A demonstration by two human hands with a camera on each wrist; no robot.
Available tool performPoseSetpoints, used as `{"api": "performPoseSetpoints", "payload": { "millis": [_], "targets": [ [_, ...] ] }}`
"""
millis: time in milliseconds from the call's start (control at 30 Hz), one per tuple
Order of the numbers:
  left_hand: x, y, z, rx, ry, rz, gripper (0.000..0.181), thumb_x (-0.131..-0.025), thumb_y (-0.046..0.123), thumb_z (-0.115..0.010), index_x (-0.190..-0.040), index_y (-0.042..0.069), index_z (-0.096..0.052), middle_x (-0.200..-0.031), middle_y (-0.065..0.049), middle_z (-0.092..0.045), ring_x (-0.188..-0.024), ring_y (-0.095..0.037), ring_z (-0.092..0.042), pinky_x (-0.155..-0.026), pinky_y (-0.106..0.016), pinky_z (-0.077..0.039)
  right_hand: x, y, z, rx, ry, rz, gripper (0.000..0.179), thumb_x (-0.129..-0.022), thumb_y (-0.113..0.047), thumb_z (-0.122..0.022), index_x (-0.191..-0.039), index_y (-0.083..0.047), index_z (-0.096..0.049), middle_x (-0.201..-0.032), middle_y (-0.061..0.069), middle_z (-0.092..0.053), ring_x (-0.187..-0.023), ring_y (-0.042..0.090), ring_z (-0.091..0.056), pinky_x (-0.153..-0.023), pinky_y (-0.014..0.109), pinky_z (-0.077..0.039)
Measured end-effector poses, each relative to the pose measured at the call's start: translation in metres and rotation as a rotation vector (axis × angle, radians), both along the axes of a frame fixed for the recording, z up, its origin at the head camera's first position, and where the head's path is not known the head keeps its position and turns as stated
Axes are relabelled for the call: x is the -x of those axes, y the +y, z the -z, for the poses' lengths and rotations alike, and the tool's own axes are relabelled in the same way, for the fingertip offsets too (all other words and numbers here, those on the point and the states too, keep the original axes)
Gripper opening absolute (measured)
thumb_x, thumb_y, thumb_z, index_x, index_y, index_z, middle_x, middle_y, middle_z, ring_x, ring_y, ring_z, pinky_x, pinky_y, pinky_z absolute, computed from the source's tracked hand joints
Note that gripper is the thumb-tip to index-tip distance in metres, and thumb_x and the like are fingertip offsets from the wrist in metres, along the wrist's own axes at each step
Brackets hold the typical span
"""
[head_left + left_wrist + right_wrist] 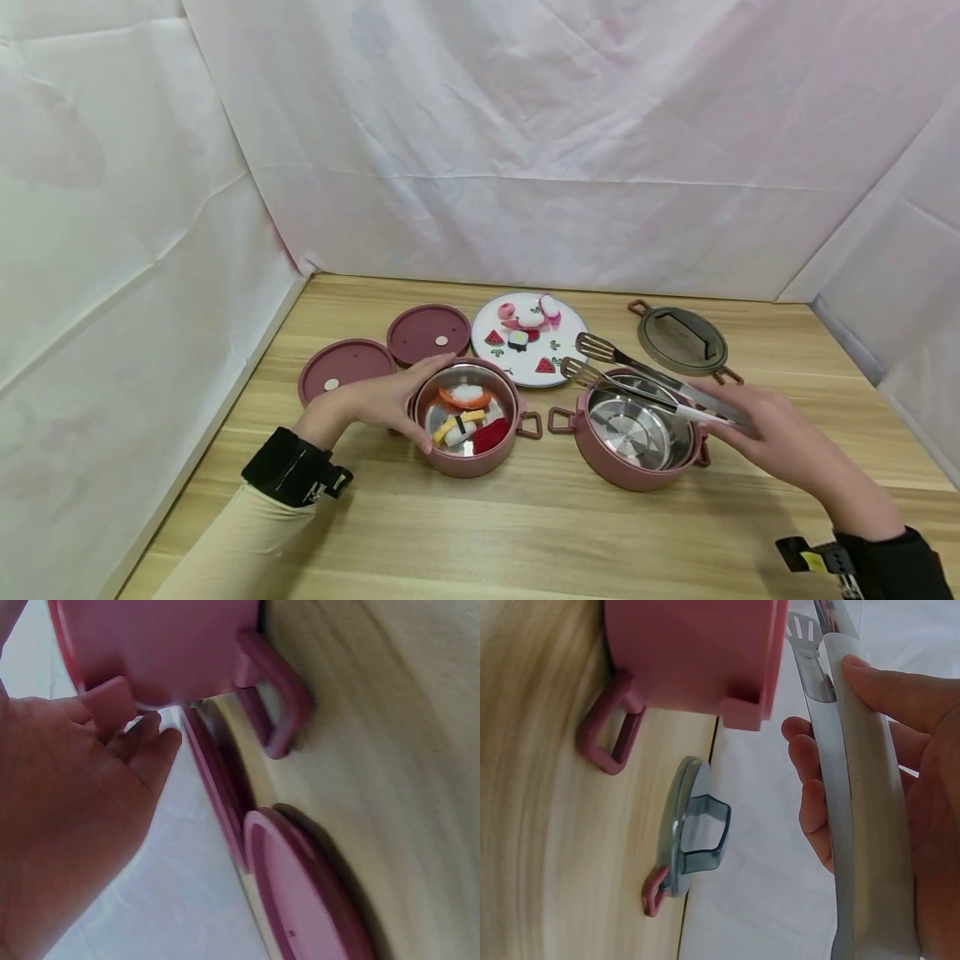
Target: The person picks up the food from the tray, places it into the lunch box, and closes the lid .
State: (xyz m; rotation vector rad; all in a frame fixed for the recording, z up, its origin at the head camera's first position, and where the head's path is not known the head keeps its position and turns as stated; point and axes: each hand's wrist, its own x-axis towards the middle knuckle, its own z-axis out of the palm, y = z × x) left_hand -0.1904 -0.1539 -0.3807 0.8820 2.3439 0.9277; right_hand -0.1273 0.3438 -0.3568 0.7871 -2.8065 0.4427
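My left hand [390, 402] grips the side of a pink pot [468, 465], thumb near and fingers at the far rim. Inside that pot lie toy sushi pieces: an orange-edged one [467, 395], a yellow-topped one [459, 427] and a red one [491, 436]. My right hand [772, 435] holds metal tongs [870, 802] with pale handles, their slotted ends apart. The tongs reach over a second pink pot [628, 477], whose shiny inside holds no food. In the left wrist view the first pot's side [157, 645] hides part of the fingers.
Behind the pots stands a white plate [517, 377] bearing toy food pieces and watermelon prints. Two dark pink lids [348, 362] lie on the left. A glass lid [678, 337] with a dark handle lies at the back right. White cloth walls [525, 225] border the wooden table.
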Motion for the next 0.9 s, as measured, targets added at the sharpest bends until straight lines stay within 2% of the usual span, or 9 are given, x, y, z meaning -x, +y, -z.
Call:
{"api": "performPoseSetpoints", "payload": {
  "millis": [100,233,367,533,667,767,900],
  "targets": [
    [-0.002,0.008,-0.005,0.001,0.054,-0.018,0.121,-0.066,0.039,-0.085,-0.154,0.025,-0.005,-0.162,-0.004,-0.001,-0.144,-0.027,-0.005,-0.111,-0.063,-0.027,0.0,0.002,0.003,0.008,0.008,0.004,0.052,-0.081,-0.018,-0.075,-0.13,-0.008,-0.059,-0.103,0.011,-0.069,-0.075,0.016,-0.056,-0.056,0.039,-0.048],
    [-0.005,0.032,-0.016,-0.009,0.194,-0.032,0.117,-0.068,0.047,-0.081,-0.154,0.029,-0.004,-0.163,0.001,0.0,-0.145,-0.02,0.002,-0.113,-0.061,-0.024,-0.001,0.004,0.004,0.015,0.0,0.022,0.052,-0.083,-0.019,-0.074,-0.131,-0.008,-0.058,-0.102,0.01,-0.069,-0.074,0.014,-0.056,-0.055,0.037,-0.048],
    [-0.011,0.065,-0.028,-0.024,0.284,-0.013,0.114,-0.071,0.056,-0.076,-0.155,0.026,-0.004,-0.162,0.0,-0.006,-0.145,-0.016,-0.005,-0.116,-0.053,-0.024,0.0,0.005,0.004,0.025,-0.008,0.022,0.051,-0.083,-0.018,-0.074,-0.131,-0.006,-0.058,-0.103,0.013,-0.069,-0.076,0.017,-0.057,-0.055,0.039,-0.05],
    [-0.02,0.109,-0.036,0.015,0.313,0.021,0.109,-0.073,0.063,-0.068,-0.155,0.018,-0.011,-0.161,-0.003,-0.014,-0.145,-0.016,-0.012,-0.117,-0.047,-0.025,0.001,0.007,0.002,0.034,0.013,0.016,0.05,-0.081,-0.012,-0.076,-0.127,-0.002,-0.059,-0.104,0.018,-0.069,-0.077,0.02,-0.058,-0.056,0.042,-0.05],
    [-0.027,0.143,-0.034,0.062,0.328,0.031,0.107,-0.074,0.064,-0.067,-0.154,0.013,-0.017,-0.16,-0.005,-0.019,-0.144,-0.016,-0.017,-0.118,-0.042,-0.025,0.001,0.011,0.0,0.04,0.01,0.025,0.05,-0.081,-0.012,-0.075,-0.127,-0.003,-0.059,-0.106,0.022,-0.067,-0.073,0.02,-0.056,-0.053,0.04,-0.047],
    [-0.031,0.165,-0.028,0.091,0.348,0.023,0.107,-0.074,0.066,-0.065,-0.153,0.01,-0.02,-0.16,-0.006,-0.021,-0.143,-0.017,-0.019,-0.117,-0.038,-0.026,0.001,0.013,-0.001,0.041,0.001,0.031,0.05,-0.082,-0.012,-0.074,-0.129,-0.003,-0.058,-0.107,0.025,-0.066,-0.073,0.022,-0.056,-0.053,0.04,-0.047],
    [-0.035,0.186,-0.018,0.102,0.357,-0.023,0.105,-0.074,0.069,-0.063,-0.152,0.01,-0.023,-0.159,-0.006,-0.022,-0.143,-0.016,-0.02,-0.116,-0.037,-0.029,0.003,0.014,-0.001,0.037,0.006,0.036,0.051,-0.081,-0.012,-0.075,-0.128,-0.003,-0.058,-0.105,0.025,-0.067,-0.073,0.023,-0.056,-0.053,0.041,-0.048]
  ]
}}
